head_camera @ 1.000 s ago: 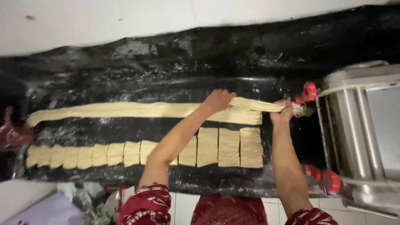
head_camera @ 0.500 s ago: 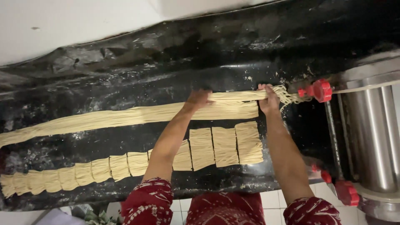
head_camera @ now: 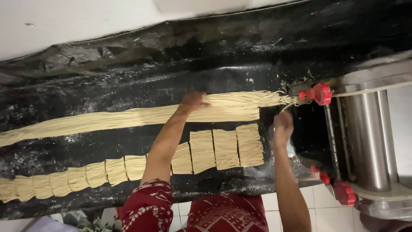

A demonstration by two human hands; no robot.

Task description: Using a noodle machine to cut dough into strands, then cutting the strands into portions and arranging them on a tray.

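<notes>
So, biggest thing first: the black worktop (head_camera: 128, 64), dusted with flour and a bit lumpy along the far edge where it meets the white wall (head_camera: 64, 21). At the right end sits the steel noodle machine (head_camera: 369, 141) with its rollers and the red knobs (head_camera: 319, 93).

Coming out of the machine is the long band of noodle strands (head_camera: 128, 118), stretched leftwards along the middle of the worktop right out to the left edge. Nearer the front edge is a row of cut noodle portions (head_camera: 214, 149), lined up side by side, touching or almost.

My left hand (head_camera: 192, 101) is lying flat and open on top of the strands, fingers spread, pressing rather than gripping. My right hand (head_camera: 282, 128) is off the strands, near the machine end, just beside the last cut portion. It looks loosely curled and I can't tell if it's holding anything.

What worries me: the strands bunch tight where they leave the machine, so any uneven pull from my left hand could snap or tangle them there. Also the band runs close to the cut portions, and a sloppy drag could smear them together.
</notes>
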